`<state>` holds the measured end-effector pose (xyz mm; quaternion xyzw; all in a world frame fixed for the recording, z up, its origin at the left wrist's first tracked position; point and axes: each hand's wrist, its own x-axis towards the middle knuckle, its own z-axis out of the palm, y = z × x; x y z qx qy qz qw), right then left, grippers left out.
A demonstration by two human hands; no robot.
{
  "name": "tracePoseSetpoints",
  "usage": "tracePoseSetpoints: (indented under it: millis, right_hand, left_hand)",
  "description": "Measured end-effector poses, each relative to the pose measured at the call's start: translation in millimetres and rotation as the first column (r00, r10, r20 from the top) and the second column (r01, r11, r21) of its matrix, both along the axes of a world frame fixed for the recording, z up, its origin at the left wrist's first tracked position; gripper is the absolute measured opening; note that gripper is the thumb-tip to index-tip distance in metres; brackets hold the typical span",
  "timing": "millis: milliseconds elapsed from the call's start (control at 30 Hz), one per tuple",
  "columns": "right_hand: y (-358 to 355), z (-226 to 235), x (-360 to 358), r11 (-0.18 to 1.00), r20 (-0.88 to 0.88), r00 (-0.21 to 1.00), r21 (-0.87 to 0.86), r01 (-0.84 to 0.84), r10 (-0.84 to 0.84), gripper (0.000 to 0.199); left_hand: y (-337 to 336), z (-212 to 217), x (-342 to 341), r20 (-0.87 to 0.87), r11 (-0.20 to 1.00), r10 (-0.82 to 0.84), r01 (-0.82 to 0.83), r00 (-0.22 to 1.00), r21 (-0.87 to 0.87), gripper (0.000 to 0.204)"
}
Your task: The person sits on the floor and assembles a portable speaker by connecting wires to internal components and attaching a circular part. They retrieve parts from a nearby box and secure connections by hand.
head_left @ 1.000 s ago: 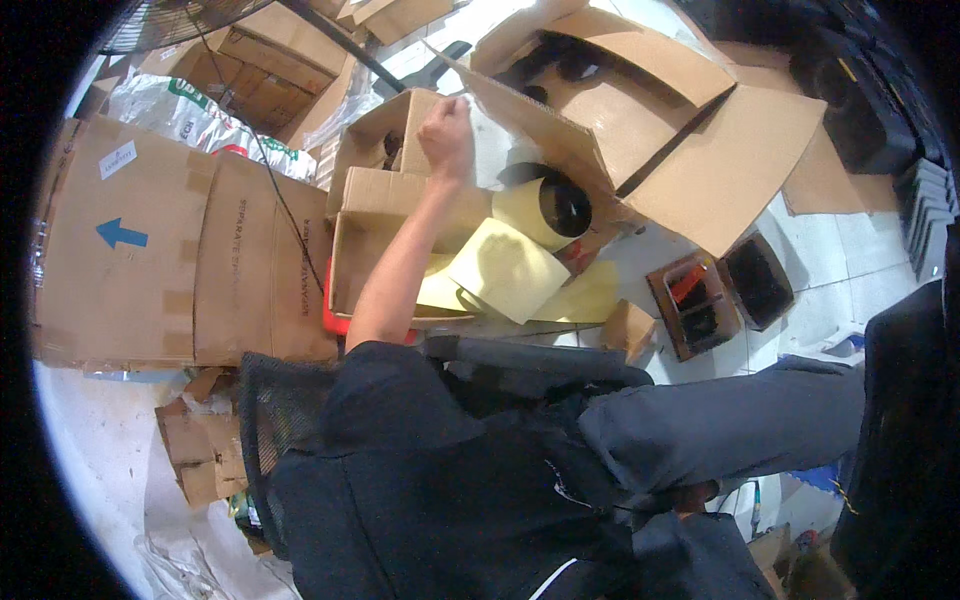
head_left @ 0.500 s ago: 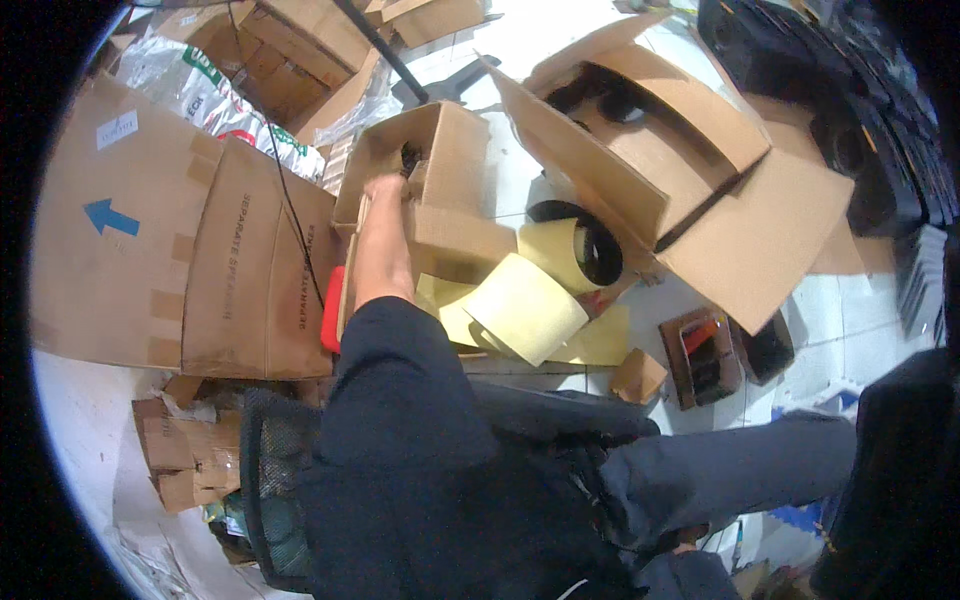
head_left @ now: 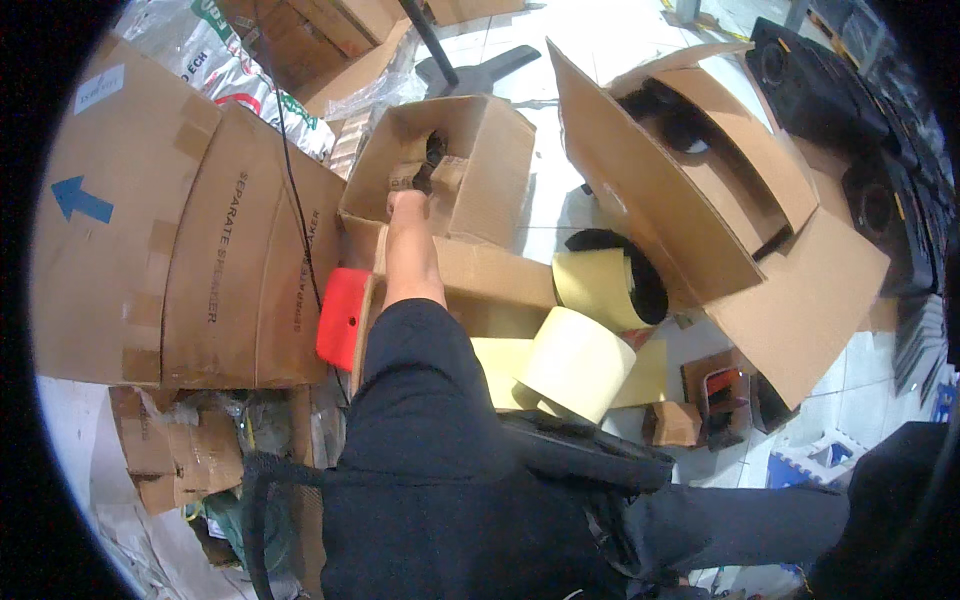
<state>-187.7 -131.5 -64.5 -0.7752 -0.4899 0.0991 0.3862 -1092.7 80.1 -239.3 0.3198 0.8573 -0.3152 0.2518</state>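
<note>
Wears blk short-slv top (head_left: 430, 480) & dk gry trousers (head_left: 740, 525)

Open carton (head_left: 495, 180) between large box (head_left: 255, 270), left, and flapped box (head_left: 640, 200), right; curled sheet (head_left: 578, 362) nearer; speakers (head_left: 815, 100) far right

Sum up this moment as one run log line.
Left hand: at open cardboard box | grip: unclear | nearby: red object, curled yellow sheet

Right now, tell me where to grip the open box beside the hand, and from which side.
Probably by the right wall of the open box, coming from above and right, thumb over its rim: the top gapes open and tiled floor shows beyond that wall, whereas the left hand occupies the near side.
</note>
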Motion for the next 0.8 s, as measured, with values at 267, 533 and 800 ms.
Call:
tracePoseSetpoints:
  millis: [267,533,800]
  right_hand:
    - [30,6,-19,0.998,0.050,0.998,-0.056,0.028,-0.025,0.032]
    - [45,32,-17,0.993,0.125,0.992,-0.105,0.044,-0.031,0.033]
    - [31,36,-2,0.992,0.089,0.991,-0.077,0.104,-0.097,0.034]
  left_hand:
    - [3,-93,-51,0.012,0.702,0.422,-0.335,0.906,0.628,0.069]
    - [5,-110,-53,-0.104,0.459,0.393,-0.097,0.914,0.883,0.032]
    - [-3,-72,-31,0.205,0.058,0.713,-0.348,0.671,0.936,0.032]
